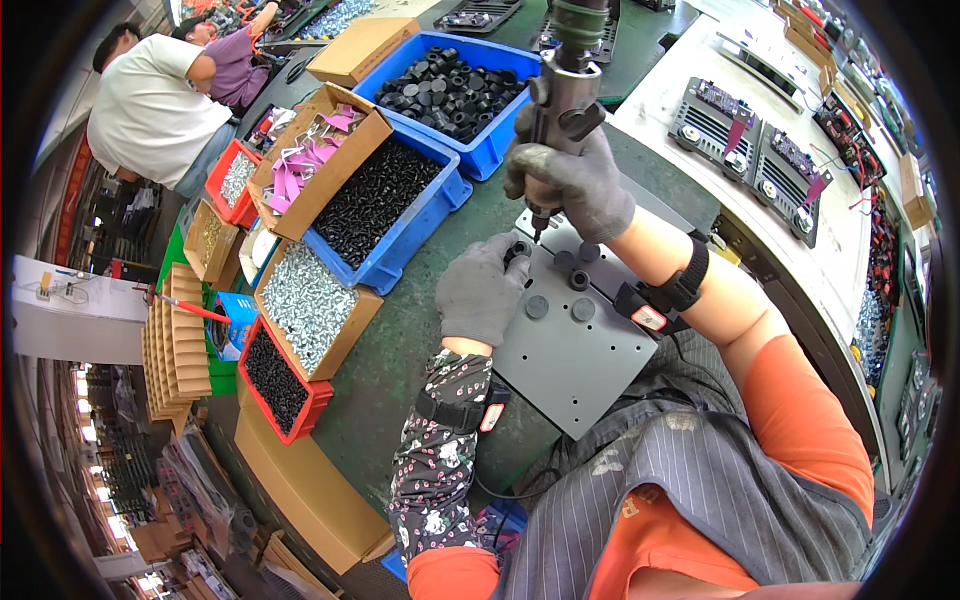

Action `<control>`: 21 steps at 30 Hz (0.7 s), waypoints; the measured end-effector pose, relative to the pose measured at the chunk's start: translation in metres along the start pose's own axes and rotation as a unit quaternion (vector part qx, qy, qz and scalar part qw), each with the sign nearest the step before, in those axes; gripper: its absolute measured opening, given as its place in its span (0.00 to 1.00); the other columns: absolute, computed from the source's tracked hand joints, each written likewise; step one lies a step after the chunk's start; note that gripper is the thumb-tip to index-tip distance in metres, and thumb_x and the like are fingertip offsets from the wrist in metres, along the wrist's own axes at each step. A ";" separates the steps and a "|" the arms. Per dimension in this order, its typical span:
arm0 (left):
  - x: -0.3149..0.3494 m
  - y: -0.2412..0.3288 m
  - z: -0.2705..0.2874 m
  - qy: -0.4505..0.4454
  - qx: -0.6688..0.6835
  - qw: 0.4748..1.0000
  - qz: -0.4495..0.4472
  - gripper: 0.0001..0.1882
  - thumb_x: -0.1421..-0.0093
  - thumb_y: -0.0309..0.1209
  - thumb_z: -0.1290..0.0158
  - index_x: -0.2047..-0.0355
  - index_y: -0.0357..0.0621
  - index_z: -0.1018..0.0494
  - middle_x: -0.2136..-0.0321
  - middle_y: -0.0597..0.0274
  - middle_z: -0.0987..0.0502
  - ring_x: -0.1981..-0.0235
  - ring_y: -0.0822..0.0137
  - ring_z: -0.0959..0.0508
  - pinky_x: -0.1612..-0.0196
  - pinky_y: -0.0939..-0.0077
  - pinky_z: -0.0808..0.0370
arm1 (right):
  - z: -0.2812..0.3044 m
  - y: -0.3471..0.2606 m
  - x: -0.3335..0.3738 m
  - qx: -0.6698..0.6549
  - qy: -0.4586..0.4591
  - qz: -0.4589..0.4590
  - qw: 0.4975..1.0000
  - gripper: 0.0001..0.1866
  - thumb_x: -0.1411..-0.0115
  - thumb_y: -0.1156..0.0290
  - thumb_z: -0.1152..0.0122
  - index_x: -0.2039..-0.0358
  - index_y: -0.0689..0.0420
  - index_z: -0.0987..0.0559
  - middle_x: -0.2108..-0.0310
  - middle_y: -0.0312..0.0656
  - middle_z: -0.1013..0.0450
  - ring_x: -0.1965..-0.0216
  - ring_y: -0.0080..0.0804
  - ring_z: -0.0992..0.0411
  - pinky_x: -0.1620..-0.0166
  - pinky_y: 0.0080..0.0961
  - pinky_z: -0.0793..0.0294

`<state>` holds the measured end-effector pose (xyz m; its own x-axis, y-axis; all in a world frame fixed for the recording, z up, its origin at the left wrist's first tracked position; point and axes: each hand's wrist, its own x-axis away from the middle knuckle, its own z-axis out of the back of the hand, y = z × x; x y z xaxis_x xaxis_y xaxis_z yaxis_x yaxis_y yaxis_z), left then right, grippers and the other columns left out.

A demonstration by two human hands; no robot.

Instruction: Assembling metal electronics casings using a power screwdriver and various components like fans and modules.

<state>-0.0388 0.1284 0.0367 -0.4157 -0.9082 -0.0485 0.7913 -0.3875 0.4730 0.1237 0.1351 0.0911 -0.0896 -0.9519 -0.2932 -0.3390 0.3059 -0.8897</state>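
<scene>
My right hand, in a grey glove, is wrapped round a hanging power screwdriver. Its bit points down close to the upper edge of a grey metal plate with small holes. Beside the bit, my gloved left hand pinches a black rubber foot at the plate's upper left corner. Several more round feet lie on the plate, among them a dark grey foot, another dark grey foot and a black foot. Whether the bit touches anything is hard to make out.
To the left stand a blue bin of black screws, a carton of silver screws and a red bin of small black screws. Behind is a blue bin of rubber feet. Assembled panels lie at right; two people work far left.
</scene>
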 end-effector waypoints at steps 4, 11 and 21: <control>-0.001 -0.002 -0.001 0.025 0.003 0.999 -0.027 0.14 0.46 0.39 0.46 0.61 0.49 0.25 0.65 0.56 0.23 0.64 0.54 0.24 0.61 0.62 0.28 | -0.012 0.015 -0.007 -0.014 -0.025 -0.017 0.999 0.18 0.51 0.79 0.43 0.60 0.57 0.36 0.75 0.39 0.33 0.77 0.30 0.29 0.73 0.26 0.29; -0.005 -0.007 -0.005 -0.023 -0.046 0.999 -0.017 0.15 0.44 0.43 0.49 0.65 0.46 0.26 0.65 0.55 0.24 0.64 0.52 0.23 0.62 0.59 0.27 | -0.020 0.044 -0.013 0.031 -0.109 -0.025 0.993 0.25 0.53 0.82 0.40 0.52 0.60 0.32 0.70 0.35 0.33 0.75 0.21 0.33 0.73 0.21 0.30; 0.022 -0.017 0.021 -0.013 0.518 0.830 0.208 0.18 0.41 0.34 0.54 0.52 0.37 0.34 0.73 0.61 0.27 0.80 0.72 0.29 0.80 0.82 0.32 | -0.015 0.039 -0.013 0.050 -0.145 -0.055 0.987 0.23 0.52 0.78 0.40 0.54 0.58 0.32 0.74 0.35 0.32 0.76 0.20 0.31 0.75 0.18 0.30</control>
<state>-0.0711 0.1181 0.0465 -0.2232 -0.9205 0.3208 0.0646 0.3144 0.9471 0.0974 0.1592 0.0654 0.2201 -0.9380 -0.2679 -0.2357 0.2153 -0.9477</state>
